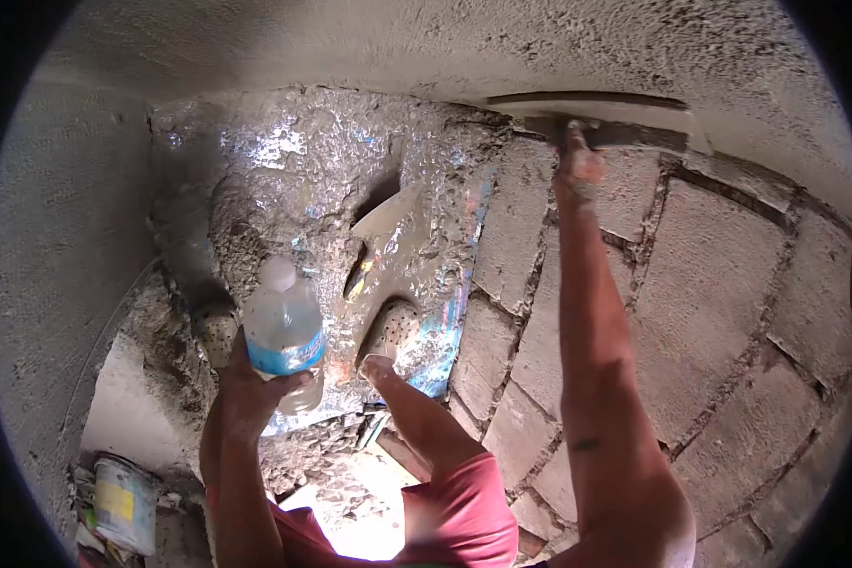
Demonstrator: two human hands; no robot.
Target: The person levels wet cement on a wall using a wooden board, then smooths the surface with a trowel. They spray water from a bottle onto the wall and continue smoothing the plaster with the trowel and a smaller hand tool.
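My left hand (254, 393) is wrapped round a clear plastic bottle (282, 317) with a blue label and a whitish cap, part full of cloudy liquid and held upright above the muddy ground sheet. Stretched far forward, my right hand (579, 168) grips a plastering float (625, 134), a long flat tool lying against the grey plaster (757, 123) where it meets the bricks. Wet mortar smears my right fingers. A pointed trowel (388, 210) lies in the wet mortar, its handle partly hidden.
Bare bricks (705, 256) with open joints spread along the right. My feet, in perforated clogs (393, 324), stand in wet mortar on a shiny printed sheet (445, 336). A grey plastered wall (57, 218) is at left. A dirty bucket (123, 506) stands lower left.
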